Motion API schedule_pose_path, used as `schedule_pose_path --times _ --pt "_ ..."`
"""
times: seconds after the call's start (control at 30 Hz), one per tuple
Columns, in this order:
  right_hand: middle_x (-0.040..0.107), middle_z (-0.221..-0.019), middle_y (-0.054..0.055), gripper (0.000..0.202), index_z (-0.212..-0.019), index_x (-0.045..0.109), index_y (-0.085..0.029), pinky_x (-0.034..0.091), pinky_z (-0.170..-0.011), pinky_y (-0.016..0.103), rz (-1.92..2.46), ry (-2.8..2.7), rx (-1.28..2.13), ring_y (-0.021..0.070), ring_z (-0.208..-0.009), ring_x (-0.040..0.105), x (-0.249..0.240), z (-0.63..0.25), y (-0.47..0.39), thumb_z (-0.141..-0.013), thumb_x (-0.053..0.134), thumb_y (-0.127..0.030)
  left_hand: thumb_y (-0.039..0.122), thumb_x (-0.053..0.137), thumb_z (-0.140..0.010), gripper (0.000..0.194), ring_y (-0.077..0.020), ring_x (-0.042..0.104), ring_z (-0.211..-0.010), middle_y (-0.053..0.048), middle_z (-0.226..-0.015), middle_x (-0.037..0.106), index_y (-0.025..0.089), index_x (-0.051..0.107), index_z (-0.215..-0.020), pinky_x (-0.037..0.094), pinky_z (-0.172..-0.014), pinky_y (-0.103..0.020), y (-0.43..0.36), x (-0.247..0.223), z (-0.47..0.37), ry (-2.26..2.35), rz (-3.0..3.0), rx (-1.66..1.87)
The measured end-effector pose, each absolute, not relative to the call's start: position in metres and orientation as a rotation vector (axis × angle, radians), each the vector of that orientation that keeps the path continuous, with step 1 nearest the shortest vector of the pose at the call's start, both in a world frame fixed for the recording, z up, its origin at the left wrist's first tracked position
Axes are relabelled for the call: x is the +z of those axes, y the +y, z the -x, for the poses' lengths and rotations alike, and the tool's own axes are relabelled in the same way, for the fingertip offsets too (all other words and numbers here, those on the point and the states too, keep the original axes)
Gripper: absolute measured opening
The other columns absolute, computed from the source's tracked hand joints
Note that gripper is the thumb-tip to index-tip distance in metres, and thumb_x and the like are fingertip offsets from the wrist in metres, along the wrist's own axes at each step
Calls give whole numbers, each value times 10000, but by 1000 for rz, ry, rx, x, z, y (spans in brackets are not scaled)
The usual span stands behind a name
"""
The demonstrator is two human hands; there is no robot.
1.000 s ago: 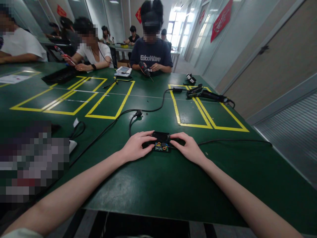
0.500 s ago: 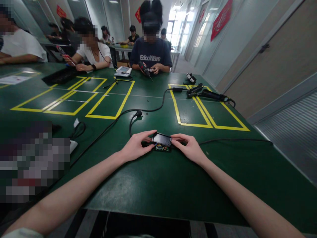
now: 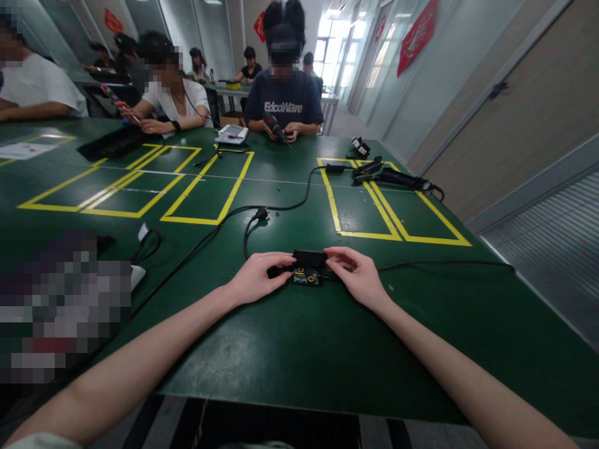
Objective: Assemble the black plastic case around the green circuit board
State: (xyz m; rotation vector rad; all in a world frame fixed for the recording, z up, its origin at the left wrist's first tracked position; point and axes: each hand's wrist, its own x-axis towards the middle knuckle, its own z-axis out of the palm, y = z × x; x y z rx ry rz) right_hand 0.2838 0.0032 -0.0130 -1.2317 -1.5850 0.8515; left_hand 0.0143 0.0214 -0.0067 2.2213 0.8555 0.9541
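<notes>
Desk (image 3: 299, 349): large green work surface, marked with yellow tape rectangles (image 3: 374, 206). Other people sit along the far and left edges, each busy with their own items; their hands are well apart from the wearer's.

Black cable (image 3: 262, 209): runs from the far right of the desk, loops near the middle and ends just behind the left hand. A second thin lead (image 3: 444, 264) trails off to the right from the work item.

Tools, far right (image 3: 393, 178): dark handheld devices lying across the tape lines, well apart from the hands.

Left hand (image 3: 257, 280): palm down on the desk, fingers narrowly curled onto the left end of the small black case.

Right hand (image 3: 358, 277): mirrored on the right end, fingers bent and pinching the case's upper edge. Both hands hold the same item between them.

Small black case (image 3: 309, 259): lies on the desk near the front centre, between the two hands. Its dark cover sits over a green circuit board (image 3: 305, 276), which shows at the near edge with coloured parts.

Handling note, as a judgement: the cover looks only partly seated. Even pressure from both ends would serve best, with fingertips kept on the plastic rim, off the exposed board, and the thin lead left free of the seam so nothing is pinched.
</notes>
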Motion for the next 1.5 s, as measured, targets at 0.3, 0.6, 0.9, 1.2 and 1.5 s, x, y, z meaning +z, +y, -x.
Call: schedule_pose_path --times 0.3,0.6,0.9,1.2,1.5 --pt "790 -865 57 353 -1090 748 -211 680 -725 374 1235 -1534 983 223 -738 771 -16 -281 1 -845 759 -464 227 664 -946 331 -236 748 -1080 -83 -1189 790 206 732 -1270 607 -996 -414 22 -6 -13 916 -2386 899" --pt "769 -810 53 334 -1064 721 -201 676 -727 372 1200 -1540 1010 231 -753 776 -14 -280 1 -847 746 -454 214 560 -1022 262 -249 691 -1212 -86 -1224 772 230 757 -1194 545 -1071 -445 23 -7 -12 833 -2517 795" --pt "779 -869 52 290 -1058 693 -220 678 -762 379 1198 -1604 1002 230 -787 782 -8 -280 -1 -871 725 -440 216 521 -1034 270 -258 654 -1205 -112 -1324 680 227 725 -1211 538 -1061 -449 21 -2 -13 877 -2521 699" --pt "763 -910 50 251 -1050 700 -221 664 -781 367 1166 -1629 939 208 -794 760 -10 -279 -1 -884 703 -410 214 544 -1019 245 -262 658 -1202 -105 -1309 681 231 732 -1175 539 -1065 -447 20 -3 -12 882 -2505 735" --pt "743 -1083 81 267 -1128 774 -233 648 -762 348 1132 -1738 793 194 -833 726 -11 -281 -1 -906 659 -329 228 589 -975 160 -245 704 -1090 -75 -1156 744 226 679 -1107 565 -998 -418 19 -3 -12 919 -2427 787"
